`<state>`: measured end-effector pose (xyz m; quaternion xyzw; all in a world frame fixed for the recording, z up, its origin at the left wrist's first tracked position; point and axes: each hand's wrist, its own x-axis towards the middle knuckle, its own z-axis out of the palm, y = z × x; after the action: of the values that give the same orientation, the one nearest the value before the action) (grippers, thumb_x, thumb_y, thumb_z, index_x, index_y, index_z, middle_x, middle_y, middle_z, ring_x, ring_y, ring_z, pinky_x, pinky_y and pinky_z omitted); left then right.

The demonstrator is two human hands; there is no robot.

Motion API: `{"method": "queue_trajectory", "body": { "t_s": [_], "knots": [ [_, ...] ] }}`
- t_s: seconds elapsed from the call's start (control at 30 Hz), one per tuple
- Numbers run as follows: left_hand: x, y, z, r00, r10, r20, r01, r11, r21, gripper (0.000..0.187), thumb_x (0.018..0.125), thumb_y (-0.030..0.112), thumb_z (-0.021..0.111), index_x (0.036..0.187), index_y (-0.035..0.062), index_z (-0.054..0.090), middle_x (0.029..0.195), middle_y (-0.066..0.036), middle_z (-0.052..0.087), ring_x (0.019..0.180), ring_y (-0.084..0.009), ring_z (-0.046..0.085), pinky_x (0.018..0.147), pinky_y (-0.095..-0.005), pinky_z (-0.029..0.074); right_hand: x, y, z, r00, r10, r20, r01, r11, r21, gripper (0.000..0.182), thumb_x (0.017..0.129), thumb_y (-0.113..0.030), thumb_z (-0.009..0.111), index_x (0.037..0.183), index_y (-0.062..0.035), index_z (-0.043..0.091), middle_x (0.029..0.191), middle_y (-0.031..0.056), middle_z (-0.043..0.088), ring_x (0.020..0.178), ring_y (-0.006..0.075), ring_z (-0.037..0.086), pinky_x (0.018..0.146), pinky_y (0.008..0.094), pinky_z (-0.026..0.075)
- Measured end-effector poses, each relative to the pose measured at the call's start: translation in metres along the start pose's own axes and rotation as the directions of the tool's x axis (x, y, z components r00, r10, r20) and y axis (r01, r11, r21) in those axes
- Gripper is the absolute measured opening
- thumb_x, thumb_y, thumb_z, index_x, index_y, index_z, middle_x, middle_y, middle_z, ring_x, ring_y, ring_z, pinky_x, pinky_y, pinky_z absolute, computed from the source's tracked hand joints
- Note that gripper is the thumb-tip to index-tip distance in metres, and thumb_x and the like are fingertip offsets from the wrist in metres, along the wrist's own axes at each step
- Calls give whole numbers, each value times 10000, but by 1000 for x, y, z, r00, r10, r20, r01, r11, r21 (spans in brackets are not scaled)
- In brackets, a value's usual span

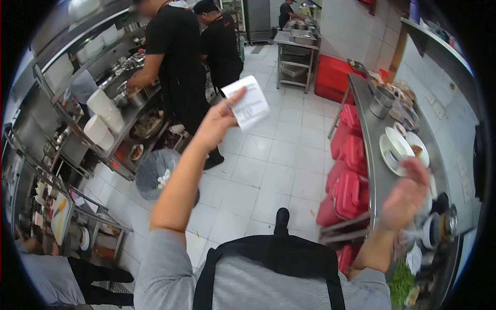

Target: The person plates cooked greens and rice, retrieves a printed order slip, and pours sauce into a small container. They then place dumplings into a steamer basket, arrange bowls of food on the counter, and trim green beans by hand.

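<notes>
My left hand [219, 121] reaches out in front of me, pinching a white printed paper slip [249, 106] between thumb and fingers. The print on the slip is too small to read. On the right, my right hand [407, 197] is raised beside the steel counter [364, 119], blurred by motion. Its fingers look stretched out, and nothing shows in them. Just beyond that hand, white plates and a bowl [398, 142] are stacked on the counter, some with food scraps.
Red bins [343, 194] stand under the right counter. A lined waste bin [155, 178] is on the floor to the left. Two co-workers in black [178, 67] stand at the left worktable; another person in grey [49, 276] is lower left. A large red box [336, 77] sits farther back.
</notes>
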<state>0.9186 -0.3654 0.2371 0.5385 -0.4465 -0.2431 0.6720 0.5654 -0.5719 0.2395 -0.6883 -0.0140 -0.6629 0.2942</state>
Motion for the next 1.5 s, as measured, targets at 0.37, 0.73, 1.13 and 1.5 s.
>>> {"method": "queue_trajectory", "body": {
  "t_s": [0.37, 0.73, 1.13, 1.5],
  "knots": [
    [181, -88, -17, 987, 123, 106, -154, 916, 371, 684, 752, -69, 501, 1385, 111, 313, 1246, -89, 456, 1066, -193, 482, 861, -305, 420, 10, 301, 286, 299, 561, 772, -829, -248, 502, 280, 804, -43, 605, 1068, -49, 512, 995, 90, 591, 888, 166, 570, 780, 315, 455],
    [293, -145, -215, 797, 87, -598, 145, 933, 329, 105, 692, -99, 609, 740, -9, 634, 737, -30, 556, 671, -96, 557, 597, -209, 437, 79, 470, 504, 698, -54, 714, -441, 753, 488, 149, 713, 97, 569, 814, -2, 614, 822, 82, 628, 751, 177, 632, 656, 271, 512],
    [437, -171, -421, 676, 189, -712, 69, 946, 316, 295, 803, 0, 593, 1092, -12, 536, 983, -103, 606, 857, -145, 591, 754, -252, 476, 282, 649, 858, 698, 215, 683, -714, 274, 644, 145, 784, -6, 609, 914, -12, 546, 822, 37, 586, 764, 95, 572, 671, 232, 470],
    [506, -193, -447, 329, 470, -819, 458, 679, 574, 197, 718, -5, 645, 913, -23, 626, 873, -141, 629, 778, -169, 597, 694, -262, 474, 320, 648, 1371, 239, 269, 933, -666, -654, 359, 280, 758, 98, 539, 1017, 6, 486, 930, 129, 585, 788, 252, 608, 632, 358, 511]
  ]
}}
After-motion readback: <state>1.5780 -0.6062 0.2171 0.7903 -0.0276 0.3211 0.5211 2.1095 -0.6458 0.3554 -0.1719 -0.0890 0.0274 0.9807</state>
